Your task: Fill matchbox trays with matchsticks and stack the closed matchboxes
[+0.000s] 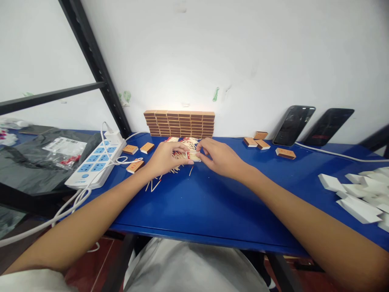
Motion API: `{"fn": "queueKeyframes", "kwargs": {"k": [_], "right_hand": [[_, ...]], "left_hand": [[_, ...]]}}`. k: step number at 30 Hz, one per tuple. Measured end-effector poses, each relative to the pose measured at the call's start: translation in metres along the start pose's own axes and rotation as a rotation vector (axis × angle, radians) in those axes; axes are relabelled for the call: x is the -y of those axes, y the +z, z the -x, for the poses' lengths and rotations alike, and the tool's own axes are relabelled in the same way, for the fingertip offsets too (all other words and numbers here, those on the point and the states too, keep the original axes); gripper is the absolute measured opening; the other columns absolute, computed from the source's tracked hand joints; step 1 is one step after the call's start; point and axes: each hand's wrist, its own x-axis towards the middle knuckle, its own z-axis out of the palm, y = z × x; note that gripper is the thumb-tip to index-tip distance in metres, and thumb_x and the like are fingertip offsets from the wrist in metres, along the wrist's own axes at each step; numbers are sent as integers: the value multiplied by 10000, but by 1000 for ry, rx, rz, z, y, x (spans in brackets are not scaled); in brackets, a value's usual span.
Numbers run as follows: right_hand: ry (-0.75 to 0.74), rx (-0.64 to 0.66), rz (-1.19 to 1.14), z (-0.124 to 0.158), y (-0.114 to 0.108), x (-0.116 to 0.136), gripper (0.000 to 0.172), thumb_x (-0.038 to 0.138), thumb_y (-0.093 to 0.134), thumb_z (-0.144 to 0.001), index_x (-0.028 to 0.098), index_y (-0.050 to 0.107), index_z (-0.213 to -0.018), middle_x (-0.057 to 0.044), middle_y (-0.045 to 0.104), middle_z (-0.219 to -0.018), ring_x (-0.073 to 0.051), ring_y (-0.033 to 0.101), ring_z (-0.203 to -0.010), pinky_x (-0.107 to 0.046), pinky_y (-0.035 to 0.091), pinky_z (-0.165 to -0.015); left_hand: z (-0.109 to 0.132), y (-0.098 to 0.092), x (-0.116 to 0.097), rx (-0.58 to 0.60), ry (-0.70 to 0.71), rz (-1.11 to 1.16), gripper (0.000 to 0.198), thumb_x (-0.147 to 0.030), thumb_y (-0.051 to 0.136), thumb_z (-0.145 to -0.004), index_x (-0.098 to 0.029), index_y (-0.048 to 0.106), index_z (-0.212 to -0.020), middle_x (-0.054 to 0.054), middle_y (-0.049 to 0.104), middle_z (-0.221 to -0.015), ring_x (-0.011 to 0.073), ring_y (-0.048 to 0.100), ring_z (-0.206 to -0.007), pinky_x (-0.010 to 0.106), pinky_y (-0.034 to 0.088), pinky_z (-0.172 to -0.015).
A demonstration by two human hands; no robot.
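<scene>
White match tray (197, 160) sits approx. ctr of frame, btwn both hands, long axis roughly L–R, red match heads (189, 156) toward its L end. L hand (166, 157) clamped on that end, thumb on near side; R hand (218, 157) at opp. end, fingertips touching, can't tell if gripping. Loose matches (191, 142) just beyond, on worktop (194, 207).
</scene>
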Motion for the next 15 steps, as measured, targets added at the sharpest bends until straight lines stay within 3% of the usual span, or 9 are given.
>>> {"fn": "queueKeyframes", "kwargs": {"k": [3, 7, 15], "right_hand": [[-34, -32, -47, 2, 4, 4, 95, 213, 544, -990, 179, 625, -1025, -57, 652, -984, -161, 545, -786, -280, 360, -703], [29, 41, -124, 2, 18, 18, 107, 238, 598, -965, 190, 641, -879, -31, 654, -900, -146, 549, -765, -273, 360, -693], [244, 85, -126, -19, 49, 37, 98, 301, 668, -883, 210, 667, -847, -29, 701, -917, -163, 588, -761, -287, 362, -666]], "left_hand": [[-2, -4, 3, -110, -34, -79, 397, -488, 910, -718, -198, 761, -945, 52, 810, -980, 238, 773, -925, 322, 603, -815], [-4, -9, 5, -248, -86, -142, 342, -468, 901, -735, -206, 750, -895, 47, 814, -969, 245, 777, -924, 323, 597, -798], [-5, -9, 5, -296, -92, -173, 352, -495, 886, -744, -210, 755, -903, 40, 818, -984, 249, 781, -937, 322, 594, -811]]}}
